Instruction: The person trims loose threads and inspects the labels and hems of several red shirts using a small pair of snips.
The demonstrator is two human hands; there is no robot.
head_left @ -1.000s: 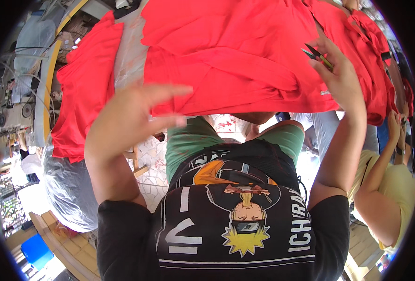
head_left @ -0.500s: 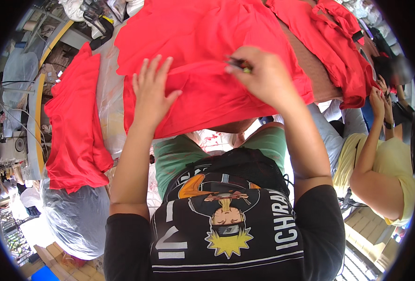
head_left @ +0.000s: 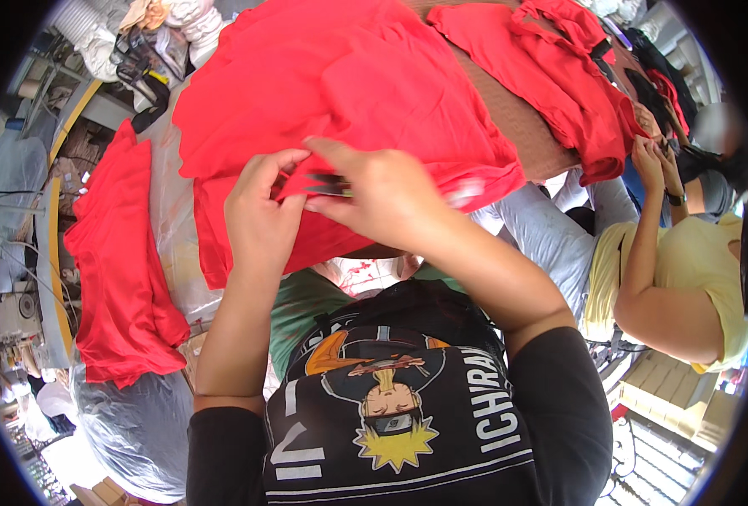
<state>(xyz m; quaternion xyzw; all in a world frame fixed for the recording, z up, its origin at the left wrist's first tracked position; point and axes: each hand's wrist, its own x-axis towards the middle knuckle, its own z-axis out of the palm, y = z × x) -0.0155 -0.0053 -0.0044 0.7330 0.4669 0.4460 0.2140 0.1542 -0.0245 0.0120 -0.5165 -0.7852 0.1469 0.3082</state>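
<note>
A large red piece of cloth (head_left: 340, 76), probably a garment, lies spread over the work surface before me. My left hand (head_left: 260, 211) is at its near part, fingers curled and thumb opposed, pinching a bit of the red fabric. Close beside it, my right hand (head_left: 382, 190) holds small dark thread snips (head_left: 330, 185), their two blades pointing left at the pinched fabric. Motion blurs the right fingers, and whether the blades touch the cloth cannot be made out.
On the left hangs another red garment (head_left: 121, 261), above a plastic-wrapped bundle (head_left: 134, 422). Further left stands a sewing machine (head_left: 11, 312). At right, a co-worker in a yellow top (head_left: 686, 287) handles a red garment (head_left: 551, 84) on the brown surface (head_left: 509, 101).
My left hand has gone from lying flat and spread to pinching the fabric. My right hand has brought the snips left and down beside it. The whole view has shifted slightly.
</note>
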